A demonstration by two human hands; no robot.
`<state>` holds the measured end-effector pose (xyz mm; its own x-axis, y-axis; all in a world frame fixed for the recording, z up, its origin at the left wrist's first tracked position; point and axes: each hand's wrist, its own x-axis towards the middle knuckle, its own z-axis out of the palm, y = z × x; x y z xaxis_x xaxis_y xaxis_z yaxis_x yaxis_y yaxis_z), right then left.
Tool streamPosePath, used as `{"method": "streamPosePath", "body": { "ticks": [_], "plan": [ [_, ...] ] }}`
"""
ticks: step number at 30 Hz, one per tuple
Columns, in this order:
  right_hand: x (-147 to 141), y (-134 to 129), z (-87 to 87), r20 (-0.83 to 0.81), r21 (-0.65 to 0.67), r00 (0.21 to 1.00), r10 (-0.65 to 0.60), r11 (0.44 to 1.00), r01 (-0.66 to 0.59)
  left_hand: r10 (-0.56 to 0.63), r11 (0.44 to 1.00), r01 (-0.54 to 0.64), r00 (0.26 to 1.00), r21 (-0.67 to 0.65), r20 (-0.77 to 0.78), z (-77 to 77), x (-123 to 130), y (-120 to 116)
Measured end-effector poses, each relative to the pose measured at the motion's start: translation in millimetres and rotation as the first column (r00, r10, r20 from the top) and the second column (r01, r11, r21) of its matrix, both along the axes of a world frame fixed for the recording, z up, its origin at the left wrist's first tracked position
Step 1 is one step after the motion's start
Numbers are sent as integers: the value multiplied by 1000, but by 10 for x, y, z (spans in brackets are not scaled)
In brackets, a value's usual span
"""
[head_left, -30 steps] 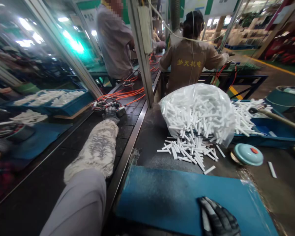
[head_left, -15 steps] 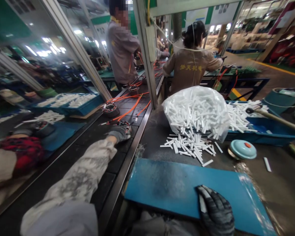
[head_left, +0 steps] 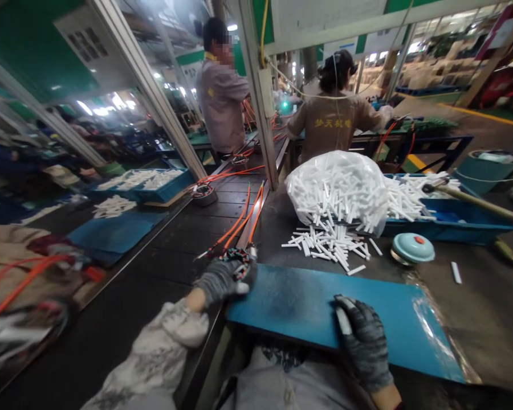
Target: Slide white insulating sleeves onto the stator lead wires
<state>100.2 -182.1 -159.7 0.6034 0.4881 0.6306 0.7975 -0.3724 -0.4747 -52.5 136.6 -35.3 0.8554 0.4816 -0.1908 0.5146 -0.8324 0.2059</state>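
Note:
My left hand (head_left: 222, 280), in a grey glove, grips a round wound part (head_left: 240, 263) with orange leads at the seam between the conveyor and the blue mat (head_left: 299, 302). The leads stretch away from me over the metal rail. Over the mat's near edge, my right hand (head_left: 363, 336) is closed around a white tube (head_left: 343, 320). Beyond the mat lies a loose pile of white tubes (head_left: 325, 245), spilling from a clear plastic bag (head_left: 337, 188).
A light-blue round container (head_left: 412, 249) stands right of the pile, near a blue tray (head_left: 461, 225) crossed by a long handle (head_left: 487, 204). Another wound part (head_left: 204, 195) sits on the conveyor (head_left: 175, 250). Two people stand beyond; a blurred person with wires is at left.
My left hand has drawn the wound part along the conveyor toward me and right, up to the mat. My right hand stays near the mat's front edge. Blurred orange wires have appeared at left.

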Motion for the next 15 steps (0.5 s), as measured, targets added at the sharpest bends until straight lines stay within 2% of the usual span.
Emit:
{"method": "streamPosePath", "body": {
  "ticks": [3,5,6,8,9,10,11,12,13,14,15],
  "plan": [
    [-18,267,148,-204,86,975,92,993,-76,-46,999,45,998,-24,-31,-111,147,-514],
    [-10,481,289,-370,168,908,196,975,-142,-136,979,144,989,-145,66,-81,170,-787],
    [6,578,367,-443,208,858,258,961,-182,-210,943,236,969,-236,129,-20,161,-881],
    [64,723,521,-544,290,757,360,928,-233,-352,797,445,891,-409,286,175,146,-957],
    [101,765,589,-572,312,728,377,921,-232,-393,718,533,841,-448,371,285,159,-936],
    [141,787,648,-585,320,718,377,921,-223,-399,676,587,799,-445,449,385,197,-879],
    [178,793,695,-586,314,724,364,926,-211,-380,685,608,768,-400,516,459,265,-793],
    [209,788,731,-576,302,738,352,930,-208,-361,734,600,742,-319,565,497,362,-686],
    [232,780,757,-558,290,752,351,931,-220,-348,796,564,726,-222,593,491,486,-571],
    [245,772,772,-536,282,762,362,928,-243,-364,834,535,717,-135,594,444,628,-459],
    [249,769,780,-513,275,770,380,922,-272,-403,844,531,718,-73,567,360,779,-359]
  ]
}}
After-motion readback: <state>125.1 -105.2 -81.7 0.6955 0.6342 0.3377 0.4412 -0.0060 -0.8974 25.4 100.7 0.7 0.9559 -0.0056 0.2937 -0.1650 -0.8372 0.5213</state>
